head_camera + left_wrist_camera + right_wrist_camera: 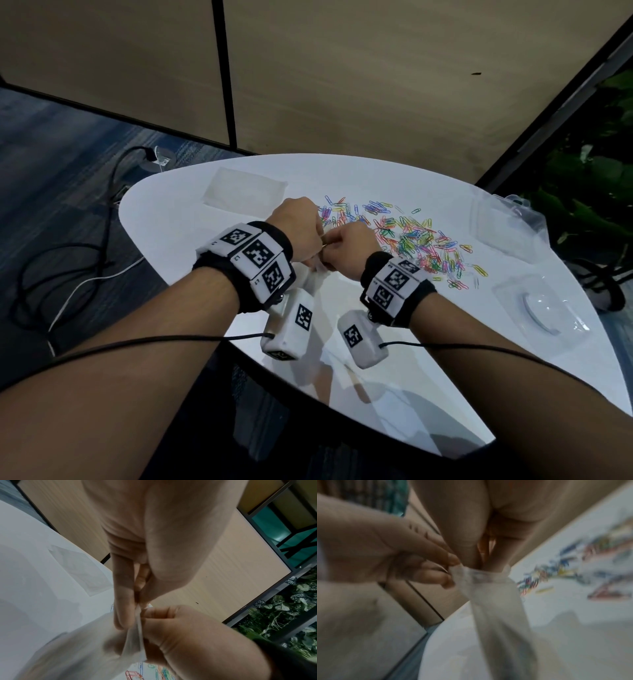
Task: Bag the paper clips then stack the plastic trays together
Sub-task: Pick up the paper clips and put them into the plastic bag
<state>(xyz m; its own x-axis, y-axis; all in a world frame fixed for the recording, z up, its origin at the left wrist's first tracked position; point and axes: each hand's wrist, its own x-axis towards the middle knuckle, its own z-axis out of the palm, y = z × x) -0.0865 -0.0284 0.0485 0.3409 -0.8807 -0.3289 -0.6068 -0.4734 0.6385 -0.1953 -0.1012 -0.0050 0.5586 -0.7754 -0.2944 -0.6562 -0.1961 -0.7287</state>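
Fingers (126, 609) of both hands pinch the bag (489, 588) mouth; opening step. Next: spread it, load paper clips (407, 236).

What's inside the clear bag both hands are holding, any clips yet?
No clips show through the clear bag; it hangs limp from the left hand and right hand. The paper clips lie on the table. The bag's bottom is blurred.

Your bare forearms wear black wristbands (397, 291) carrying white blocks printed with black square markers; thin black cables (137, 342) trail from the wrist cameras (291, 329).
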